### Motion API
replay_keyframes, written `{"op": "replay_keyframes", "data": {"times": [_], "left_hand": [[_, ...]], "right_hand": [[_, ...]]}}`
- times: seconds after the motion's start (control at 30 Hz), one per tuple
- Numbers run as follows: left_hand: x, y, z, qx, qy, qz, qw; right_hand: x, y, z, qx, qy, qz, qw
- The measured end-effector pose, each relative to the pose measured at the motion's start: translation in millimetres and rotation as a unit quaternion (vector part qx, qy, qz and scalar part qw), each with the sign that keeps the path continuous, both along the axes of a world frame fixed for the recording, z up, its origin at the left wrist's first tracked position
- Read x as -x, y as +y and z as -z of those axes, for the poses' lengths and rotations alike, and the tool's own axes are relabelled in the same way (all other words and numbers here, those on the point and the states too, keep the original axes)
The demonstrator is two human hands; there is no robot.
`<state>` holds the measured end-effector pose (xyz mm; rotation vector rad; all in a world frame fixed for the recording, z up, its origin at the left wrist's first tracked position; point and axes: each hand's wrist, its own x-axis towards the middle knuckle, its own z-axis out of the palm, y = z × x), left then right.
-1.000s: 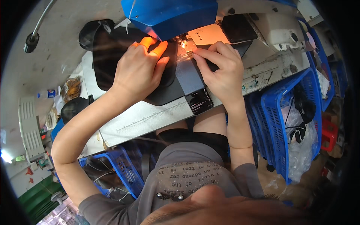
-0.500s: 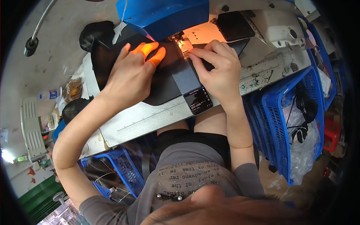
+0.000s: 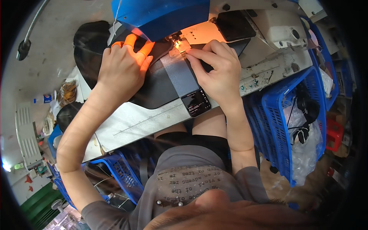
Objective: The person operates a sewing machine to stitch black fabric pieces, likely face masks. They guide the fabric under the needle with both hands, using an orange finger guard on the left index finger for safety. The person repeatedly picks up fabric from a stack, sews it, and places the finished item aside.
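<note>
Head view is looking down on a person who is feeding a black fabric piece [image 3: 161,86] under a blue sewing machine [image 3: 161,13]. Left hand [image 3: 122,71] is lying flat on the fabric with fingers spread, pressing it onto the machine bed [image 3: 134,122]. Right hand [image 3: 218,69] is curling its fingers and pinching the edge of a grey strip [image 3: 180,74] just beside the presser foot [image 3: 180,44], where the work lamp is glowing orange.

Doing this well probably means keeping the left palm light enough that the cloth is sliding, not dragging, while the right fingertips are steering the strip's edge straight and staying clear of the needle.

Fabric is looking matte, smooth and limp, with a rounded outline. Strip is running long and flat, ending in a small dark label [image 3: 196,102]. Bed is looking hard, pale and scuffed, with a printed ruler. Blue crates [image 3: 276,99] of slotted plastic are standing near the right knee.
</note>
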<state>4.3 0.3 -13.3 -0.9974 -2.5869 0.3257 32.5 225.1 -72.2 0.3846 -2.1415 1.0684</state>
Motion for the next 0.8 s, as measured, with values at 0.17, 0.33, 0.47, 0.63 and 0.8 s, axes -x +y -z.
{"op": "replay_keyframes", "data": {"times": [0.17, 0.33, 0.47, 0.63, 0.8], "left_hand": [[-23, 26, 4, -0.006, 0.000, -0.125, 0.992], [-28, 48, 12, -0.007, 0.031, -0.193, 0.981], [-22, 53, 17, -0.016, 0.065, -0.198, 0.978], [-21, 42, 20, -0.017, 0.110, -0.215, 0.970], [-57, 19, 10, -0.039, 0.030, -0.226, 0.973]], "right_hand": [[-1, 0, -2, -0.011, -0.006, -0.001, 1.000], [1, -1, 2, 0.003, -0.003, 0.002, 1.000], [-1, 0, 0, 0.002, -0.011, 0.000, 1.000], [-1, 0, -3, 0.000, -0.019, 0.000, 1.000], [-2, 0, -2, 0.004, -0.020, -0.006, 1.000]]}}
